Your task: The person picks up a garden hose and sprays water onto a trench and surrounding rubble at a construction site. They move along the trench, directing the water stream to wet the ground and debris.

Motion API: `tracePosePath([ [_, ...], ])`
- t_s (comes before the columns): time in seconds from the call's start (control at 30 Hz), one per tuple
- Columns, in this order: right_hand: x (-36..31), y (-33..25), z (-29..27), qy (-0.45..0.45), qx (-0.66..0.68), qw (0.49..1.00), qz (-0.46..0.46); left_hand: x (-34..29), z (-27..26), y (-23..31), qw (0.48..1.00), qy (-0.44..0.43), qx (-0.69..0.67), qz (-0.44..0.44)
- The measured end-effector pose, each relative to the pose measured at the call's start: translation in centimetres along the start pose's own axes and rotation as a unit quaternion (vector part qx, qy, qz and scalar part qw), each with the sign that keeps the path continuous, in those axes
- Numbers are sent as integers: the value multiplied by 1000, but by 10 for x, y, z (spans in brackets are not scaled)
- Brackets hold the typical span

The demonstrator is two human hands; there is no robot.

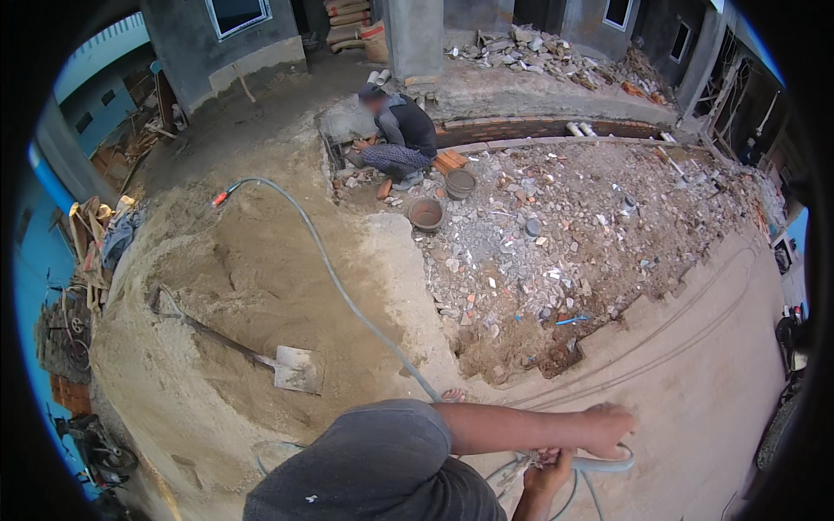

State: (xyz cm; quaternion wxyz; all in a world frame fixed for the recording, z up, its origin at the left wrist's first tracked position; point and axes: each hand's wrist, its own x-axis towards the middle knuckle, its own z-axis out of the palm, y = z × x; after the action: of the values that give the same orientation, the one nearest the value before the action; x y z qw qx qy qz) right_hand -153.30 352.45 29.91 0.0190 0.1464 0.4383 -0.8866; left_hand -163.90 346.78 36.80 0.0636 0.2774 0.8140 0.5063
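A green-grey hose [599,465] bends in a loop at the lower right. My left arm reaches across to the right, and my left hand [608,429] is closed at the top of that loop, its fingers mostly hidden beneath it. Just below and to the left, my right hand [550,476] is closed round the hose, palm side partly showing. Something pale and wrinkled between the hands is too unclear to name. More thin hose coils hang under my hands. Another stretch of hose [330,265] runs up the sand to a red-orange end.
A shovel [295,369] lies on the sand heap [252,286] to the left. A co-worker [404,130] crouches by a low wall ahead, near two buckets [426,214] and bricks [449,161]. Rubble [556,234] fills the broken ground right of centre. Motorbikes stand at the left edge.
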Motion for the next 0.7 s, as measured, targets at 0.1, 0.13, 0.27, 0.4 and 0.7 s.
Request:
tracePosePath([
  [0.1,49,-95,0,-101,168,979,59,-28,-127,-124,951,234,103,-177],
  [0.13,65,-118,7,-97,213,970,69,-60,-159,-171,907,154,119,-375],
  [0.27,89,-200,51,-84,249,964,-47,-191,-163,-308,809,211,74,-544],
  [0.4,81,-254,116,-103,153,954,-237,-192,-98,-354,423,300,-541,-662],
  [0.7,19,-418,69,-45,44,902,-428,-94,-140,-419,250,559,-753,-240],
])
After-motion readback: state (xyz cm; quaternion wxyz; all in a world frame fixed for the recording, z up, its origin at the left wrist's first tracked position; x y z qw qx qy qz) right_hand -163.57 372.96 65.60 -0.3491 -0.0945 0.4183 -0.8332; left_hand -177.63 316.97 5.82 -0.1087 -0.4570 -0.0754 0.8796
